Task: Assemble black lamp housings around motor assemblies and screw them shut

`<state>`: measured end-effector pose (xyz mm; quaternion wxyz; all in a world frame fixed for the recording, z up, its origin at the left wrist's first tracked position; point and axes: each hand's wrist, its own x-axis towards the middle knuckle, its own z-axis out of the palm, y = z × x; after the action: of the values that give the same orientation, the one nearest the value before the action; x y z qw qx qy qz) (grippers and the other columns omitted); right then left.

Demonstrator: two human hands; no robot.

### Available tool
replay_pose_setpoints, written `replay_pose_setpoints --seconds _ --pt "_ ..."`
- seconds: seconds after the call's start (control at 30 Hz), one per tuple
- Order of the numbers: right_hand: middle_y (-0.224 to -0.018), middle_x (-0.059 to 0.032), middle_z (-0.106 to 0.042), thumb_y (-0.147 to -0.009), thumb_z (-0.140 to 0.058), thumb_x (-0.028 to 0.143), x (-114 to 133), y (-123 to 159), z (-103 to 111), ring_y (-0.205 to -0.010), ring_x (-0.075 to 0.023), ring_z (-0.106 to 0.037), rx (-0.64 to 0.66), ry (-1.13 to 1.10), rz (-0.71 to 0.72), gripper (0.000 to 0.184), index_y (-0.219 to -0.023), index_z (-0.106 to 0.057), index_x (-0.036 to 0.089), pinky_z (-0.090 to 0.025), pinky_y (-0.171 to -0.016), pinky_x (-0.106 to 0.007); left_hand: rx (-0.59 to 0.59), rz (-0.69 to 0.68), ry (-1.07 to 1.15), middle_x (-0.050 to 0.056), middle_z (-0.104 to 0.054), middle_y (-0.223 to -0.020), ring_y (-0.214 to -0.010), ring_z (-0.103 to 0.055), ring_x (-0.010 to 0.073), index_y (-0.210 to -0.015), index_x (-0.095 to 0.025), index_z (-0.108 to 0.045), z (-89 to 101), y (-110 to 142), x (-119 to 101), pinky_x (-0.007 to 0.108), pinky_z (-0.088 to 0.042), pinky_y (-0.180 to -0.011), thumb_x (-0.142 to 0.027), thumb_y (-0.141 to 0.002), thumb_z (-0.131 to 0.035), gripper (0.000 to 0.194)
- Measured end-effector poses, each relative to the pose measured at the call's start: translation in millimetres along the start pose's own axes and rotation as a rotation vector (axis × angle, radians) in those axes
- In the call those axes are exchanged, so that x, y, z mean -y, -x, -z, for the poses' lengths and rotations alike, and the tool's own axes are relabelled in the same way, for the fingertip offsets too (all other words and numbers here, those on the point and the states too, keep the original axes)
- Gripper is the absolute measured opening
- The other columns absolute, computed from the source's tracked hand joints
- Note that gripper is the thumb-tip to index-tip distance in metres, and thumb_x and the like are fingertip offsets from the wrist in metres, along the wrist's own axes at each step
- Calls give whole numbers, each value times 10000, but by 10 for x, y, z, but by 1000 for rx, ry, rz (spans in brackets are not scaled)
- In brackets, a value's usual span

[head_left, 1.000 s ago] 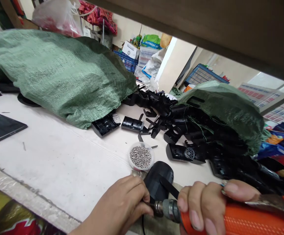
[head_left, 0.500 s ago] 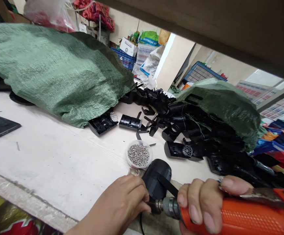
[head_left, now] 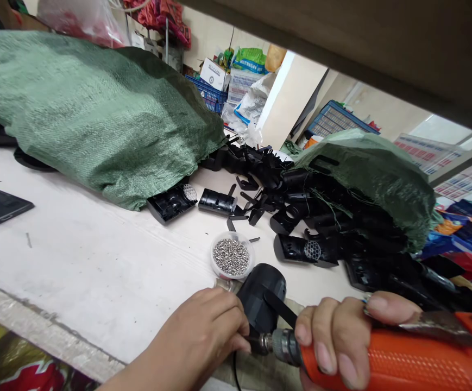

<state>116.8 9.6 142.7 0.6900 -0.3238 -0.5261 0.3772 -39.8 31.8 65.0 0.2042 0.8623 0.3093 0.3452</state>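
Head view: left fingers [head_left: 227,317] clamp a black plastic housing [head_left: 260,290] on the white desk [head_left: 97,244]; right fingers [head_left: 325,347] wrap an orange electric screwdriver [head_left: 382,364] whose nose meets it; a clear round tub of silver screws [head_left: 231,256] sits just beyond the left fingers.

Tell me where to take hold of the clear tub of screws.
Grip the clear round tub by its rim, coming from the left over the white tabletop: it is low, open-topped and full of loose screws, and the black housing in the left hand crowds its near side.
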Motion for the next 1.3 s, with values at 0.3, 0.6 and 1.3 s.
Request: replay_pose_setpoints --seconds 0.3,0.6,1.3 --pt "-472 78 -493 -882 -519 477 9 -131 73 -418 -88 -469 -104 -35 94 274 -956 -591 222 -485 -474 -239 -123 100 65 113 -591 -1257 -1143 -553 268 -1189 -231 -514 -145 52 12 406 -490 -934 -477 -864 -550 410" --pt "-470 74 -489 -739 -570 588 13 -513 -72 -416 -94 -449 -183 106 9 402 -861 -548 205 -485 -481 -262 -72 165 46 141 -407 -1463 -1302 -428 320 -1449 -260 -188 -573 112 39 531 -474 -957 -384 -889 -513 660" --pt "-482 67 -496 -745 -563 587 -64 -452 -72 -435 -94 -472 -154 135 -27 408 -887 -547 205 -494 -504 -266 -82 148 -44 144 -442 -1437 -1290 -451 290 -1415 -207 -232 -547 94 19 490 -492 -939 -269 -827 -574 683"
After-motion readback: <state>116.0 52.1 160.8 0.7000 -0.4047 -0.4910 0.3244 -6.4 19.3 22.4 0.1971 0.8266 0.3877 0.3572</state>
